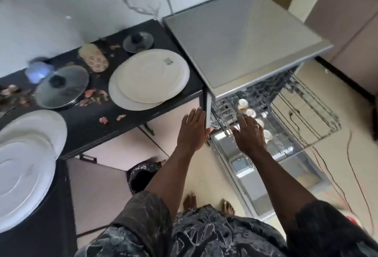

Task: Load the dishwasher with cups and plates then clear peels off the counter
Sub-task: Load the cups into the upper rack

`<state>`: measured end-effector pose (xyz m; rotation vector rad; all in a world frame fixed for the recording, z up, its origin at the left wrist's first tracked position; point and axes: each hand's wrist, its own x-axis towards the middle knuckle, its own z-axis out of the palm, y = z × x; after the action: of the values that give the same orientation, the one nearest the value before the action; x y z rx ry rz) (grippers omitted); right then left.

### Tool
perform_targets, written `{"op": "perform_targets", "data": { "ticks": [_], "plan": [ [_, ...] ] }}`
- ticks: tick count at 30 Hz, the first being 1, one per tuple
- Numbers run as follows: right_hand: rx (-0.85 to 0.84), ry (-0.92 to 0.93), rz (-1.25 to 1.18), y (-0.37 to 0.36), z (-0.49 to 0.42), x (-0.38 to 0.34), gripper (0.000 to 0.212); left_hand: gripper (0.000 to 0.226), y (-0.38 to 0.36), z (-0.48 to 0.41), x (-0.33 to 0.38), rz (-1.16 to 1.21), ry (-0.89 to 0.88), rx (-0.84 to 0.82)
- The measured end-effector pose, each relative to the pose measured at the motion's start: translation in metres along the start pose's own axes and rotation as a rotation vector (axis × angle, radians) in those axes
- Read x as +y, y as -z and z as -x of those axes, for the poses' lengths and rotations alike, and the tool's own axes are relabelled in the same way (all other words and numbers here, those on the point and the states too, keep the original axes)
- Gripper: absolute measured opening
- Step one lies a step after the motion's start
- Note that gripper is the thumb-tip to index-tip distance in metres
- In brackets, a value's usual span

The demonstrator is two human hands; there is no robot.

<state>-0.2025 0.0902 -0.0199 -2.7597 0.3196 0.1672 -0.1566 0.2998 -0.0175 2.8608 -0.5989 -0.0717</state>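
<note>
The silver dishwasher [245, 37] stands at the right end of the black counter [143, 117], its door [266, 177] lowered and its wire rack [302, 111] pulled out. Several white cups [243, 103] sit in a row in the rack. My right hand [249, 134] reaches over the rack's front with fingers spread, holding nothing. My left hand [193, 129] hangs flat with straight fingers beside the dishwasher's left front corner. Two stacked white plates [149, 78] lie on the counter near the dishwasher, more white plates [26, 164] at the near left. Pinkish peels [94, 97] are scattered over the counter.
Two glass pot lids [61, 86] [138, 41] and a patterned oval case [93, 57] lie on the counter. A blurred bluish object [37, 70] sits at the back left. A dark bin [143, 177] stands on the floor below. Thin cables [358, 174] run across the floor at right.
</note>
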Motion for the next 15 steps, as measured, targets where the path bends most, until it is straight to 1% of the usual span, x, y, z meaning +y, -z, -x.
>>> {"op": "perform_targets", "data": {
  "ticks": [4, 8, 10, 15],
  "plan": [
    [0.042, 0.184, -0.025, 0.012, -0.013, -0.027, 0.05, 0.067, 0.02, 0.026, -0.015, -0.008, 0.156, 0.055],
    [0.04, 0.356, 0.023, 0.012, -0.029, -0.057, 0.05, 0.07, 0.042, 0.05, -0.037, 0.023, 0.345, 0.101],
    [0.051, 0.431, 0.025, 0.01, -0.034, -0.078, 0.05, 0.071, 0.056, 0.067, -0.052, 0.052, 0.443, 0.129],
    [0.021, 0.597, 0.005, 0.005, -0.042, -0.15, 0.054, 0.07, 0.091, 0.105, -0.101, 0.064, 0.61, 0.215]
  ]
}}
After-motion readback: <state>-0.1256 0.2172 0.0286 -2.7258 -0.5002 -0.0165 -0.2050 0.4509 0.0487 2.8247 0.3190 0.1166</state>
